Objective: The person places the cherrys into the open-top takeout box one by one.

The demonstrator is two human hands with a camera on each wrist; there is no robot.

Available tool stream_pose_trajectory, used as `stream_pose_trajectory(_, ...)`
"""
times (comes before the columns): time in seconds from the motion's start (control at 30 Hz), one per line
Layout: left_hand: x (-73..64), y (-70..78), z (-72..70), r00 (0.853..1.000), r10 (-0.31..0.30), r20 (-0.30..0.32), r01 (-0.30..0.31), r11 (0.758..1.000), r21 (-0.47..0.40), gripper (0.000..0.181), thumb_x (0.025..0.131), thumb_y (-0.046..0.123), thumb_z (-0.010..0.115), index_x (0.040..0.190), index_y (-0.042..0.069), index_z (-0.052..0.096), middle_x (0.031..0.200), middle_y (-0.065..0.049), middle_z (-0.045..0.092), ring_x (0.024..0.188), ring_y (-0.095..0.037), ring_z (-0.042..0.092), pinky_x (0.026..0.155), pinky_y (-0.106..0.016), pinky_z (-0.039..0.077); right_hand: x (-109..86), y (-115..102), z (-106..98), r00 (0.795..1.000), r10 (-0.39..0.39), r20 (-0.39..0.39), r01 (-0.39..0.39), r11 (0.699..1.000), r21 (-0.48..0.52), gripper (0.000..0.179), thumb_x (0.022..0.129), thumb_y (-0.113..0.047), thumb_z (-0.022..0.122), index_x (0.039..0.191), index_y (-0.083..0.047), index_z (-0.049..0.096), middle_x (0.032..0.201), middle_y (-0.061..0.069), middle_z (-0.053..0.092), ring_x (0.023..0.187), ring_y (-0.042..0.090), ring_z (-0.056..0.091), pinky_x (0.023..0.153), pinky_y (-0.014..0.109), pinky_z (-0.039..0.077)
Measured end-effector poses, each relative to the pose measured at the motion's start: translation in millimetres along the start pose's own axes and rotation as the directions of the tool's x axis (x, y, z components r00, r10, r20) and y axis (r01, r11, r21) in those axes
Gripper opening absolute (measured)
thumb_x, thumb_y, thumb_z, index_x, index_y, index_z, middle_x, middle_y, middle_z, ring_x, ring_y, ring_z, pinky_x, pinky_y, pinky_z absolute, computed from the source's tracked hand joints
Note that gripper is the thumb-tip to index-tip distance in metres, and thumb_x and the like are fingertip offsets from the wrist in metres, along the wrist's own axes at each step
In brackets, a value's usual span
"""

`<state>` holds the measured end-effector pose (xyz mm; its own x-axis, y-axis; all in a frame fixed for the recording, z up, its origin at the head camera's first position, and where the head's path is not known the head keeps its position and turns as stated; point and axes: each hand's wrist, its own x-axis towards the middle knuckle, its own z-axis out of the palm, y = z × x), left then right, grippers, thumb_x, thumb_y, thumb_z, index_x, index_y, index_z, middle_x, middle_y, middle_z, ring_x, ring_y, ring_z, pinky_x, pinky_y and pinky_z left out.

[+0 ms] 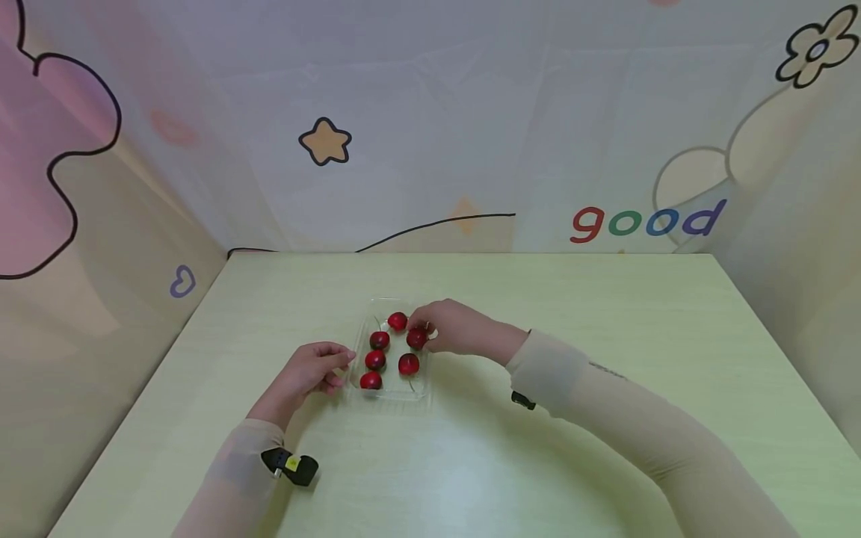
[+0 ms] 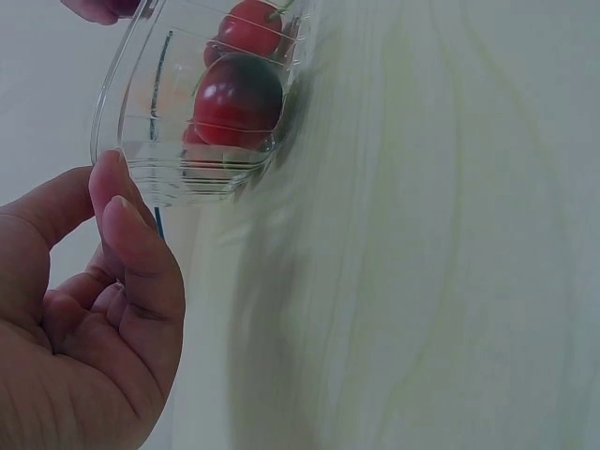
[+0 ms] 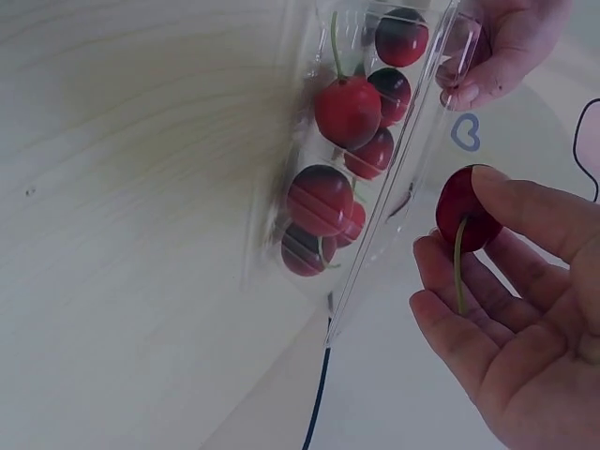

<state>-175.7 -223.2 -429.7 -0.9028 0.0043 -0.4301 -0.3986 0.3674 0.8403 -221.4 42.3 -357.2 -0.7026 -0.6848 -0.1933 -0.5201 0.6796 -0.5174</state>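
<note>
A clear plastic tray (image 1: 393, 385) holds several red cherries (image 1: 375, 360), some with green stems. My right hand (image 1: 457, 327) pinches one dark red cherry (image 3: 461, 208) between thumb and fingers, its green stem hanging toward the palm. In the right wrist view that cherry is apart from the other cherries and outside the tray wall; from the head it appears over the tray's right side. On the opposite side, my left hand (image 1: 312, 373) pinches the tray's rim (image 2: 101, 122) with thumb and fingertips. The remaining fingers of that hand are curled below the rim.
A pale wood-grain table (image 1: 605, 373) lies under the tray. Behind it hangs a printed cloth (image 1: 430, 134) with a star and the word "good". Black wrist cameras (image 1: 296, 467) sit on both sleeves.
</note>
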Motion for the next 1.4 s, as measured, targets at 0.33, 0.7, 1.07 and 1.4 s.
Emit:
stream_pose_trajectory(0.33, -1.0, 0.6, 1.1, 1.000, -0.003, -0.004, 0.003, 1.000, 0.002, 0.037, 0.102, 0.025, 0.063, 0.126, -0.003, 0.062, 0.089, 0.001, 0.061, 0.062, -0.010, 0.058, 0.061, -0.022, 0.052, 8.6, -10.2, 9.5, 0.998, -0.008, 0.063, 0.009, 1.000, -0.015, 0.036, 0.092, -0.001, 0.071, 0.127, -0.005, 0.068, 0.120, 0.010, 0.071, 0.104, 0.020, 0.062, 0.096, 0.033, 0.056)
stream_pose_trajectory(0.7, -1.0, -0.4, 1.2, 1.000, -0.007, -0.007, 0.007, 1.000, 0.000, 0.035, 0.102, 0.025, 0.063, 0.125, -0.002, 0.062, 0.089, 0.001, 0.062, 0.062, -0.010, 0.058, 0.061, -0.022, 0.051, 15.5, -16.0, 19.8, 0.992, -0.026, 0.125, 0.036, 0.997, -0.075, 0.035, 0.090, -0.005, 0.076, 0.125, -0.008, 0.071, 0.120, 0.007, 0.072, 0.103, 0.020, 0.062, 0.099, 0.035, 0.056)
stream_pose_trajectory(1.07, 0.2, -0.7, 1.3, 1.000, -0.003, -0.010, 0.003, 1.000, 0.000, 0.036, 0.102, 0.026, 0.063, 0.125, -0.001, 0.062, 0.089, 0.001, 0.062, 0.062, -0.010, 0.058, 0.061, -0.022, 0.052, 19.6, -18.0, 26.5, 0.986, -0.031, 0.161, 0.047, 0.994, -0.097, 0.038, 0.090, -0.006, 0.077, 0.127, -0.010, 0.071, 0.123, 0.006, 0.071, 0.107, 0.019, 0.061, 0.099, 0.033, 0.057)
stream_pose_trajectory(1.4, -0.8, -0.1, 1.0, 1.000, -0.007, -0.008, 0.007, 1.000, -0.005, 0.035, 0.102, 0.025, 0.063, 0.125, -0.002, 0.062, 0.088, 0.001, 0.062, 0.061, -0.010, 0.058, 0.061, -0.021, 0.052, 23.1, -19.4, 28.0, 0.971, -0.046, 0.237, 0.075, 0.990, -0.118, 0.040, 0.087, -0.005, 0.079, 0.126, -0.011, 0.072, 0.119, 0.005, 0.071, 0.104, 0.018, 0.060, 0.099, 0.033, 0.056)
